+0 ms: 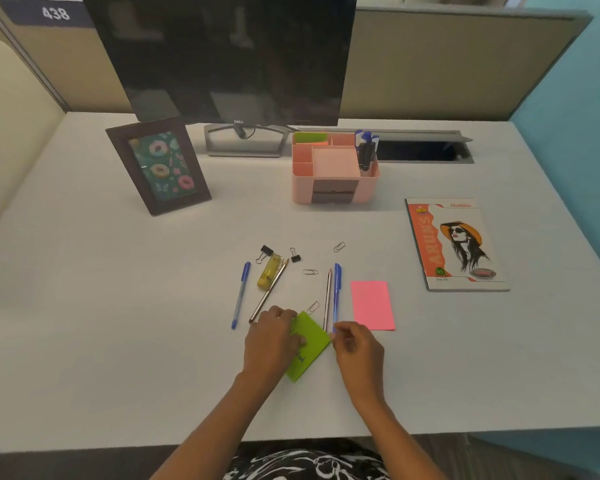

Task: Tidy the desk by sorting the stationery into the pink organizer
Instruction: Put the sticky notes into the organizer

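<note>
Green paper forms the note pad (309,344), which lies tilted close to the middle of the near edge of the table (118,306). The left hand (272,339) covers its left side, fingers curled over the pad's far-left edge and thumb laid on the top face. The right hand (359,346) sits at the pad's right corner with thumb and forefinger drawn together. Whether they pinch that corner or the low end of the blue pen (336,294) just beside it cannot be told. The pink organizer (335,188) stands well apart, toward the far edge and right of centre.

Hazards: a paper clip (312,307) lies at the pad's far corner, and a pencil (327,299) runs alongside the pen. A dragged rather than lifted pad would likely sweep the clip away and set the pencil and pen rolling toward the near edge. A grip on one edge only may let the sheets fan open or the pad slip. If the right-hand fingers catch the pen together with the pad, both may drop on the way to the organizer.
</note>
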Motion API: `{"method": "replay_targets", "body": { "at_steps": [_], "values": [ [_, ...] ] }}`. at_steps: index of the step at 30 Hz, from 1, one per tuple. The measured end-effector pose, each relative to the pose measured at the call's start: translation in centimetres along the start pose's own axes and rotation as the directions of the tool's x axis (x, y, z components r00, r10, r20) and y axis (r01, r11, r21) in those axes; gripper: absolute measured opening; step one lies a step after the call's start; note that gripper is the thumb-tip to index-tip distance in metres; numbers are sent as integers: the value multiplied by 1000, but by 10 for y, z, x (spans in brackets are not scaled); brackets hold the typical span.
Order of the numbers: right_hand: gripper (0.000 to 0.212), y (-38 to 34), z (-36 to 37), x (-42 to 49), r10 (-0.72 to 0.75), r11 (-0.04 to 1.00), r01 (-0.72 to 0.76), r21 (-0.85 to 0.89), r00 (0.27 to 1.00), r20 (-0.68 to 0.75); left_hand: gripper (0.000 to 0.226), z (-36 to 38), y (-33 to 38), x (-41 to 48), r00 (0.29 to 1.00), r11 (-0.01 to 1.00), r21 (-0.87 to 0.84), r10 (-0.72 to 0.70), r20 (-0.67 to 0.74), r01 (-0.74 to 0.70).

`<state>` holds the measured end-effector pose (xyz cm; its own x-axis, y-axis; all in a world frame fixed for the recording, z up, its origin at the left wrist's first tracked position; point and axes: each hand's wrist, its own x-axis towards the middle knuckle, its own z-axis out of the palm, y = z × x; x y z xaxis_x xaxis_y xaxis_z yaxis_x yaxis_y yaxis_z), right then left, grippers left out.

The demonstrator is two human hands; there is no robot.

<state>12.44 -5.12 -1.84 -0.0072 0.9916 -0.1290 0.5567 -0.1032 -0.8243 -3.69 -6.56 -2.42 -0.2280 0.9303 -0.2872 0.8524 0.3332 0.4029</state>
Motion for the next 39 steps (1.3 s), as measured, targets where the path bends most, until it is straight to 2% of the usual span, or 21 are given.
{"method": "replay_targets", "body": {
  "at_steps": [4,7,13,20,28,35,39],
  "values": [
    [2,8,-1,-11,174,982,-168,-83,981,80,51,0,-2,-6,1000,998,64,-21,-12,21],
    [11,11,4,-11,267,958,-250,-143,957,115,48,0,-2,-5,999,997,75,-33,-11,34],
    [15,1,9,-2,381,924,-381,-32,910,166,43,1,0,0,997,997,9,-74,34,73],
    [7,-3,13,6,366,925,-378,29,910,195,26,-3,-10,15,977,970,-142,-180,114,195],
    [10,-7,19,20,338,920,-365,140,923,186,12,-2,-10,24,969,907,-342,-222,106,245],
    [11,-20,12,42,293,871,-325,369,946,141,17,-24,-3,41,972,758,-622,-233,22,195],
    [9,-40,7,69,244,865,-274,421,962,124,17,-45,7,55,969,696,-707,-239,-64,125]
  ]
}}
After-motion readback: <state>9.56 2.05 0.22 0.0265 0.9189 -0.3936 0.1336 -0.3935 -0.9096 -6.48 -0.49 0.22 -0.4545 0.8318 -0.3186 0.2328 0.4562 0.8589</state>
